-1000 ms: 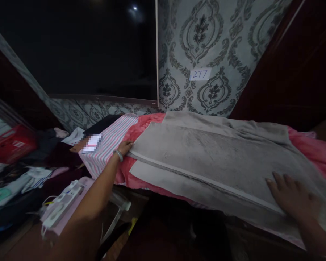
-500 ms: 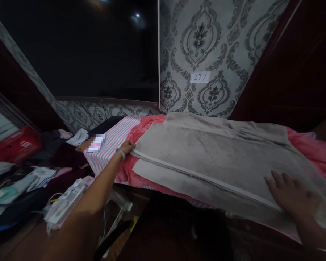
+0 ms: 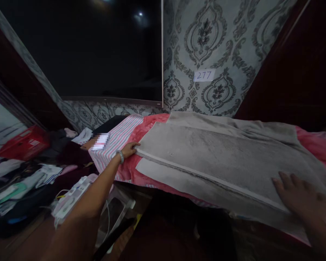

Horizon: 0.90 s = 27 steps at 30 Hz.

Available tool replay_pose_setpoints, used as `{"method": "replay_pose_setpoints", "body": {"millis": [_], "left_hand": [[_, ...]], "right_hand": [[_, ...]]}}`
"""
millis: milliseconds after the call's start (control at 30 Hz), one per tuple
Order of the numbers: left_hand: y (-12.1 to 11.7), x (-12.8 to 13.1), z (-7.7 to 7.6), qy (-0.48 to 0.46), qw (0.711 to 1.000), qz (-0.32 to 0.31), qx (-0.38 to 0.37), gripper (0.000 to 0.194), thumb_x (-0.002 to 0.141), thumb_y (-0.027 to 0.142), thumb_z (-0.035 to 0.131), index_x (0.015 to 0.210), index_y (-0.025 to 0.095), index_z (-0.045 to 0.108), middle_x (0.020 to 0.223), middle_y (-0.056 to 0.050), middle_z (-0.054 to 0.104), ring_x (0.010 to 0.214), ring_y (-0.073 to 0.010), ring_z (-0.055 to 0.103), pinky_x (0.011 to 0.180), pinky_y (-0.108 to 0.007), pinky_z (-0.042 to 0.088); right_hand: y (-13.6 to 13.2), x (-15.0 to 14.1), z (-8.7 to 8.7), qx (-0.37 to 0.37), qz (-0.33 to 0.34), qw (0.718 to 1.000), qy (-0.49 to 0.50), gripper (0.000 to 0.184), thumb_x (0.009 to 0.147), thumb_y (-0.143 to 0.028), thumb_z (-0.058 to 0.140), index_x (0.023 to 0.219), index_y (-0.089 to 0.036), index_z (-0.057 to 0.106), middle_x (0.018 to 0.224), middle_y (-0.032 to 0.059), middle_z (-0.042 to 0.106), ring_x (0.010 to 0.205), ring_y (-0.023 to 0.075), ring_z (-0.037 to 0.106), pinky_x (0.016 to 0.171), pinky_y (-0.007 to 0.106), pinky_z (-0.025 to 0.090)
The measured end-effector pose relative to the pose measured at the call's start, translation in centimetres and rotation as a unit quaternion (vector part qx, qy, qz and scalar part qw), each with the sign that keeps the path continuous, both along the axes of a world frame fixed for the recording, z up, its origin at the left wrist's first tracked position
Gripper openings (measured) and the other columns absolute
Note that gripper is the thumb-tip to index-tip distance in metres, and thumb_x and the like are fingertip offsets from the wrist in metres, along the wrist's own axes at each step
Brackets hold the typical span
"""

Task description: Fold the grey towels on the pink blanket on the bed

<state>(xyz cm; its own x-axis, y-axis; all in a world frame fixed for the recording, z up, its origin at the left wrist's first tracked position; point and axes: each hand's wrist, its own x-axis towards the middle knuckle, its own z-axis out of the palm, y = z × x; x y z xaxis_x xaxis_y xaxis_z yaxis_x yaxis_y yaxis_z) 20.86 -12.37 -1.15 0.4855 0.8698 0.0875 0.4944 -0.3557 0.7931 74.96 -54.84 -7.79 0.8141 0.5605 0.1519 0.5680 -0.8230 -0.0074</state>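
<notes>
The left hand (image 3: 129, 149) pinches the left corner of the gray cloth (image 3: 206, 152); the right hand (image 3: 301, 194) lies spread on its right end. The cloth stretches between them, partly folded, over a red blanket (image 3: 145, 177). Striped fabric (image 3: 123, 132) lies just beyond the left hand.

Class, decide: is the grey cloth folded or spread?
Partly folded: the grey cloth lies broad, but its near part doubles over itself, a hemmed edge showing above a lower layer.

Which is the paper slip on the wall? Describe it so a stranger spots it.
Find the big dark screen, then the patterned wallpaper right of it. The white paper slip there stands apart from the printed motifs by its handwritten 277.
</notes>
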Motion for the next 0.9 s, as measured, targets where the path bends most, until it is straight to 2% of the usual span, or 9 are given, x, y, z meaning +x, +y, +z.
{"method": "replay_pose_setpoints", "body": {"millis": [100, 267, 433, 567, 800, 900], "left_hand": [[0.3, 0.3, -0.8, 0.008, 1.0, 0.017, 0.019, 0.025, 0.066, 0.033, 0.061, 0.087, 0.02, 0.068, 0.08, -0.001, 0.067, 0.079, -0.0205, 0.062, 0.077, -0.034, 0.051], [0.8, 0.4, -1.7, 0.004, 0.997, 0.052, 0.053, 0.02, 0.069, 0.034, 0.061, 0.083, 0.02, 0.06, 0.077, 0.0, 0.06, 0.077, -0.019, 0.057, 0.075, -0.032, 0.049], [0.9, 0.0, -1.3, 0.009, 0.999, 0.005, 0.041, 0.029, 0.061, 0.022, 0.059, 0.089, 0.019, 0.063, 0.082, -0.001, 0.063, 0.077, -0.018, 0.057, 0.071, -0.03, 0.049], [0.5, -0.4, -1.0, 0.013, 0.999, -0.033, 0.023, 0.037, 0.06, 0.023, 0.057, 0.095, 0.018, 0.068, 0.087, -0.002, 0.066, 0.077, -0.0182, 0.059, 0.07, -0.03, 0.049], [0.3, 0.1, -1.2, -0.005, 0.999, -0.009, 0.033, 0.023, 0.068, 0.034, 0.06, 0.085, 0.019, 0.067, 0.08, -0.002, 0.065, 0.077, -0.0191, 0.059, 0.075, -0.031, 0.049], [0.1, -0.2, -1.4, -0.017, 0.999, 0.003, 0.038, 0.02, 0.071, 0.038, 0.06, 0.079, 0.02, 0.063, 0.073, 0.0, 0.062, 0.075, -0.0194, 0.058, 0.075, -0.032, 0.049]], "right_hand": [[0.2, -0.9, 0.9, 0.013, -0.007, 0.999, 0.036, 0.087, 0.089, -0.059, -0.001, 0.159, -0.019, 0.032, 0.164, 0.011, 0.028, 0.147, 0.0371, 0.028, 0.11, 0.058, 0.028], [0.3, -1.2, 1.4, 0.022, -0.006, 0.998, 0.054, 0.082, 0.091, -0.056, 0.005, 0.158, -0.018, 0.034, 0.164, 0.0115, 0.028, 0.147, 0.0381, 0.027, 0.11, 0.059, 0.026], [0.1, -0.3, 0.6, 0.01, -0.004, 0.999, 0.045, 0.077, 0.093, -0.056, 0.011, 0.159, -0.023, 0.033, 0.164, 0.0098, 0.029, 0.147, 0.035, 0.027, 0.11, 0.057, 0.027], [0.2, -0.3, 0.6, -0.011, -0.012, 0.999, 0.029, 0.076, 0.094, -0.053, 0.007, 0.16, -0.023, 0.031, 0.164, 0.0093, 0.029, 0.147, 0.0327, 0.027, 0.109, 0.054, 0.027], [0.5, -1.7, 1.8, -0.035, -0.02, 0.998, 0.038, 0.075, 0.097, -0.047, 0.003, 0.16, -0.019, 0.029, 0.166, 0.0102, 0.023, 0.148, 0.0325, 0.024, 0.11, 0.053, 0.025], [0.5, -1.9, 1.9, -0.021, -0.017, 0.999, 0.029, 0.073, 0.097, -0.049, 0.006, 0.16, -0.02, 0.031, 0.165, 0.0113, 0.026, 0.147, 0.0331, 0.027, 0.111, 0.053, 0.025]]}}
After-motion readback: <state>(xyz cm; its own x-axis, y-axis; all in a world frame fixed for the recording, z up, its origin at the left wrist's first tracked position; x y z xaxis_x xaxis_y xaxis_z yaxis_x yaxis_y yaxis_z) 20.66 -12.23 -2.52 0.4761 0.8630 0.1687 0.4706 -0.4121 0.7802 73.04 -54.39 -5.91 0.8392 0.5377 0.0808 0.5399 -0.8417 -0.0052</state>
